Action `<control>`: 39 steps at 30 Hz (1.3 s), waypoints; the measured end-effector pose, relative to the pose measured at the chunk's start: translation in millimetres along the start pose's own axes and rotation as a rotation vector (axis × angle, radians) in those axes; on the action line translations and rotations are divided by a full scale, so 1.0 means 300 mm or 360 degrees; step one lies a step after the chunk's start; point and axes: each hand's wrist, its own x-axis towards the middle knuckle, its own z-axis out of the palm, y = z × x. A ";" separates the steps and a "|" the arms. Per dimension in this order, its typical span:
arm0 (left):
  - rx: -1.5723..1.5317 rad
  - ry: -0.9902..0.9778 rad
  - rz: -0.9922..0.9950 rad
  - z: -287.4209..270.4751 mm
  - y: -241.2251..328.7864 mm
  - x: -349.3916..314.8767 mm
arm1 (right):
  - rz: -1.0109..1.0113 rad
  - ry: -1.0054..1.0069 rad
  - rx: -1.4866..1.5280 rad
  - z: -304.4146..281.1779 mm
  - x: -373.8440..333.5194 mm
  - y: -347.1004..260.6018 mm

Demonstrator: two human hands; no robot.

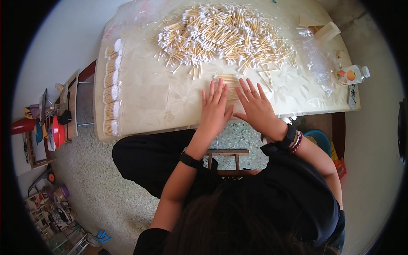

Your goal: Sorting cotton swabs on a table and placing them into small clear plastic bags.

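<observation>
Between my two hands lies a small row of cotton swabs (228, 79), side by side on the table near its front edge. My left hand (213, 108) rests flat at the row's left end, fingers stretched forward. On the right side, my right hand (258, 106) lies with its fingers spread, angled toward the row. Both hands are partly over the swabs, so some of the row is hidden. Just beyond them is a large loose heap of cotton swabs (221, 36), white tips pointing many ways. A few stray swabs (266, 77) lie right of the row.
Several bundles of swabs (111, 93) stand in a line along the left edge of the table (170, 102). At the right are crumpled clear plastic bags (318, 59), a bottle with a fruit label (352, 75) and a small box (352, 97). A wooden stool (229, 154) shows below.
</observation>
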 end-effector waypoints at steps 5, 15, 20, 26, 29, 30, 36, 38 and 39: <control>0.0011 0.0062 0.0036 0.002 -0.015 0.030 | 0.0019 -0.0001 -0.0114 0.012 0.003 0.007; 0.0023 0.0078 -0.0012 0.013 -0.002 0.021 | 0.0115 -0.0061 -0.0106 0.002 -0.008 0.039; 0.0040 0.0074 -0.0017 0.013 0.011 0.019 | 0.0101 -0.0093 -0.0060 0.013 -0.008 0.028; -0.0146 0.0166 -0.0066 0.026 0.018 0.033 | 0.0061 0.0034 -0.0049 0.033 0.018 0.021; -0.0061 0.0175 -0.0082 0.031 0.019 0.044 | 0.0098 0.0010 -0.0122 0.017 0.022 0.030; -0.0051 0.0182 -0.0089 0.031 0.019 0.049 | 0.0099 0.0009 -0.0120 0.021 0.023 0.032; 0.0016 0.0336 -0.0205 0.020 0.002 0.077 | 0.0142 0.0046 -0.0094 0.031 0.036 0.047; -0.0436 0.0459 -0.0196 0.006 -0.018 0.086 | 0.0134 0.0075 -0.0045 0.022 0.041 0.052; -0.0884 0.0578 -0.0188 0.002 -0.026 0.094 | 0.0136 0.0077 -0.0045 0.019 0.044 0.054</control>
